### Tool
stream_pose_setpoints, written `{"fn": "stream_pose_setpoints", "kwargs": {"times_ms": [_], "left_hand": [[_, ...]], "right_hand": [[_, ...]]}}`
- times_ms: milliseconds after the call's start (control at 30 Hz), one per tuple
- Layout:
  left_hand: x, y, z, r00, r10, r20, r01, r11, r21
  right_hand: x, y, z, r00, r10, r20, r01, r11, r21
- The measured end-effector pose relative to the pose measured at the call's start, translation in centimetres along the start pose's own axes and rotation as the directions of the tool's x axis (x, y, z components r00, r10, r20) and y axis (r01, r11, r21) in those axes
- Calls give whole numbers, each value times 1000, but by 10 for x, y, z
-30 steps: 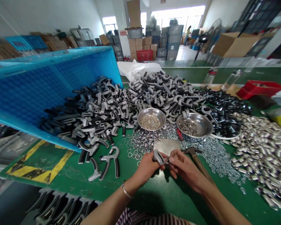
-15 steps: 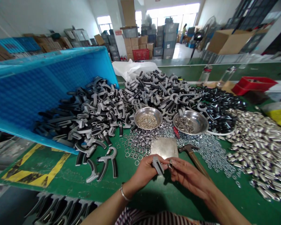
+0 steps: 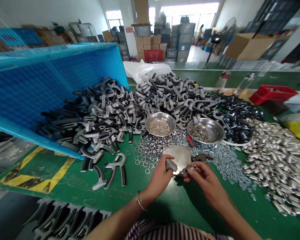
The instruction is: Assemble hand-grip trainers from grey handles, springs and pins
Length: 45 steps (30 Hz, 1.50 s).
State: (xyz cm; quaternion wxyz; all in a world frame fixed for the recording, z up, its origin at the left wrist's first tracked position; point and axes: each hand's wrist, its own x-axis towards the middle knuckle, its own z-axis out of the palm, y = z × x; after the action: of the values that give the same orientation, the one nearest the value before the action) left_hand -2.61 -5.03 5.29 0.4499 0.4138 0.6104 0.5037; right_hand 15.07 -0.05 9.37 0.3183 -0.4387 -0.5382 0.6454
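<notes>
My left hand [image 3: 158, 180] is closed around a grey hand-grip handle [image 3: 171, 165], its slotted end pointing right. In my right hand [image 3: 207, 180], thumb and fingers pinch a small metal spring [image 3: 190, 168] with a dark tip towards the handle. The two parts are apart, just over the near edge of a square metal plate [image 3: 181, 156]. Behind my right hand lies a hammer [image 3: 202, 157], its handle mostly hidden. Washers [image 3: 230, 170] and rings [image 3: 147, 164] are scattered around the plate.
A tipped blue crate [image 3: 65, 76] spills a heap of grey-black handles [image 3: 165, 95]. Steel bowls of small rivets [image 3: 160, 115] and pins [image 3: 218, 133] stand beyond the plate. Silvery metal pieces [image 3: 277, 160] are piled right. An assembled hand gripper [image 3: 122, 170] lies left.
Both hands have moved forward over the plate and slightly apart. The handle has turned sideways, and the spring in my right hand now shows clearly. The view has shifted slightly.
</notes>
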Motion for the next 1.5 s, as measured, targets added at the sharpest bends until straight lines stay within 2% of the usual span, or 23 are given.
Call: {"fn": "stream_pose_setpoints", "kwargs": {"times_ms": [133, 267, 400, 533, 667, 733, 800, 900, 967, 1000, 1033, 1067, 1100, 1133, 1167, 1200, 1233, 1267, 1300, 1367, 1433, 1467, 1500], "left_hand": [[-3, 0, 21, 995, -9, -97, 4, 999, -50], [-8, 3, 27, 982, -98, -164, 74, 986, -151], [-10, 4, 22, 975, -149, -165, 120, 977, -175], [-11, 6, 20, 975, -192, -115, 169, 968, -187], [-13, 4, 27, 976, -203, -80, 176, 949, -260], [-17, 3, 28, 977, -211, 7, 204, 938, -280], [-24, 4, 25, 956, -197, 217, 253, 928, -273], [-38, 10, 11, 826, -133, 548, 330, 903, -277], [-48, 14, -2, 758, -90, 646, 398, 849, -348], [-53, 15, -10, 751, -86, 654, 437, 808, -396], [-57, 14, -18, 771, -99, 630, 462, 767, -445], [-61, 13, -27, 817, -132, 561, 458, 740, -493], [-64, 10, -38, 877, -178, 446, 422, 731, -536], [-68, 7, -49, 930, -222, 292, 355, 743, -567], [-70, 4, -63, 962, -247, 113, 266, 772, -577], [-73, 2, -76, 968, -246, -59, 171, 808, -564], [-75, 0, -91, 953, -230, -197, 95, 844, -527], [-77, -1, -104, 935, -212, -284, 55, 878, -475], [-78, -2, -115, 925, -197, -326, 48, 909, -415], [-77, 0, -129, 925, -177, -335, 80, 956, -283], [-71, 3, -128, 931, -156, -331, 101, 979, -178], [-66, 6, -122, 931, -133, -340, 90, 986, -139], [-60, 9, -113, 932, -101, -348, 68, 992, -107]], "right_hand": [[-6, 5, 24, 994, -40, -104, 49, 995, 86], [-9, 18, 35, 979, -74, -190, 96, 989, 110], [-9, 24, 31, 976, -54, -212, 78, 992, 103], [-7, 25, 29, 979, -49, -199, 64, 995, 72], [-6, 27, 32, 971, -112, -211, 108, 994, -32], [-5, 27, 28, 966, -153, -207, 130, 984, -123], [-3, 26, 19, 978, -167, -122, 146, 976, -162], [0, 19, 6, 985, -136, 105, 148, 983, -112], [5, 14, 8, 967, -114, 227, 139, 986, -94], [9, 13, 13, 950, -99, 296, 138, 984, -114], [14, 13, 21, 929, -87, 361, 151, 977, -153], [20, 14, 32, 906, -89, 415, 192, 958, -213], [27, 17, 44, 881, -112, 461, 270, 917, -294], [34, 20, 58, 848, -153, 507, 385, 836, -392], [41, 25, 71, 807, -201, 556, 508, 715, -480], [47, 31, 85, 759, -241, 605, 613, 577, -539], [52, 36, 96, 710, -258, 655, 688, 453, -567], [57, 41, 106, 671, -254, 697, 733, 368, -572], [61, 44, 114, 648, -247, 721, 756, 330, -566], [65, 45, 120, 637, -253, 728, 764, 338, -550], [66, 40, 115, 637, -274, 721, 765, 341, -547], [64, 35, 109, 667, -293, 684, 736, 398, -547], [62, 30, 101, 724, -304, 619, 671, 514, -534]]}}
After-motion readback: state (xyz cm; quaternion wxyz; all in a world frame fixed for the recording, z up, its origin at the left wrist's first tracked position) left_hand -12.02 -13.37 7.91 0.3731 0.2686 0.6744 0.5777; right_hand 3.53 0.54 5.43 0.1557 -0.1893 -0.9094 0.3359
